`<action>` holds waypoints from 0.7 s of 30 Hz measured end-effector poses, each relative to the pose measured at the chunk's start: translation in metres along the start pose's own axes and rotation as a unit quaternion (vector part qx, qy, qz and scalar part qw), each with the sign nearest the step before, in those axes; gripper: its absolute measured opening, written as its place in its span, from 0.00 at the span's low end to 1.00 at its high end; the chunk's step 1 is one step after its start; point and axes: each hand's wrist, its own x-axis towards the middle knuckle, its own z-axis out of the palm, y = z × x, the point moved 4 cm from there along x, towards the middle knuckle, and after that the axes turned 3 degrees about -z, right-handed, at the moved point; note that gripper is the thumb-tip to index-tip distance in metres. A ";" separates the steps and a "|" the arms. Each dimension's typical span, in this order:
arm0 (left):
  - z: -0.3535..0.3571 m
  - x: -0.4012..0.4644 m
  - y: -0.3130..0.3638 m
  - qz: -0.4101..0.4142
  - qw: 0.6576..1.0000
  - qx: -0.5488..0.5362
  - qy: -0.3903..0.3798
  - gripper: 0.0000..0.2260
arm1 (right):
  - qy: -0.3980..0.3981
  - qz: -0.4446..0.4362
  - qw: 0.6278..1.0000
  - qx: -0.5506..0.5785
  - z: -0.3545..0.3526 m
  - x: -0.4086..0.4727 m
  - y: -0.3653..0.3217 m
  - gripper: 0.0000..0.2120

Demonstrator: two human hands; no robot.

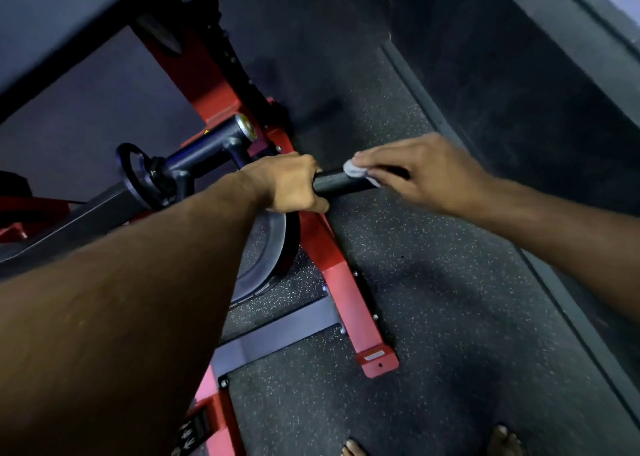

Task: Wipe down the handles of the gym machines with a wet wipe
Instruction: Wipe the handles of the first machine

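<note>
Two hands at frame centre: left hand grips the black handle, long axis running left-right, free end pointing right; right hand pinches the wet wipe against it.

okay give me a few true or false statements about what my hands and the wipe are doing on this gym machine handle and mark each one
1. The left hand grips the black handle. True.
2. The wipe lies on the floor. False: the right hand presses it against the handle.
3. The machine's frame is red. True.
4. Both hands hold the wipe. False: only the right hand is on it; the left hand holds the handle alone.
5. A weight plate sits below the left hand. True.
6. The person wears shoes. False: bare toes show at the bottom edge.
</note>
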 end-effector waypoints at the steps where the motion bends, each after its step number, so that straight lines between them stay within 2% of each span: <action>1: 0.000 0.001 0.000 0.001 1.000 -0.002 0.001 0.16 | 0.018 0.030 0.999 0.008 0.004 0.006 -0.002 0.13; 3: 0.002 0.002 -0.001 0.002 1.000 -0.002 0.005 0.17 | 0.019 0.019 1.000 0.014 0.019 0.018 -0.018 0.13; 7: 0.005 0.004 -0.002 0.019 1.000 -0.001 0.003 0.15 | -0.010 -0.106 0.994 -0.026 0.025 0.005 -0.028 0.14; 9: 0.004 0.005 -0.004 0.012 1.000 -0.007 0.004 0.16 | 0.001 -0.080 0.996 -0.032 0.012 -0.003 -0.015 0.14; 11: 0.005 0.004 -0.005 0.006 1.000 -0.016 0.001 0.16 | 0.029 0.002 0.999 -0.015 0.004 -0.008 -0.003 0.12; 13: 0.005 0.004 -0.005 0.003 1.000 -0.022 -0.001 0.15 | 0.051 0.047 0.997 -0.015 0.006 -0.006 0.000 0.12; 17: 0.003 0.004 -0.004 0.006 1.000 -0.021 -0.005 0.16 | 0.045 0.008 0.998 -0.033 0.022 0.007 -0.021 0.12; 21: 0.005 0.007 -0.005 0.013 0.999 -0.025 -0.018 0.16 | -0.011 -0.058 0.994 -0.089 0.027 0.000 -0.022 0.15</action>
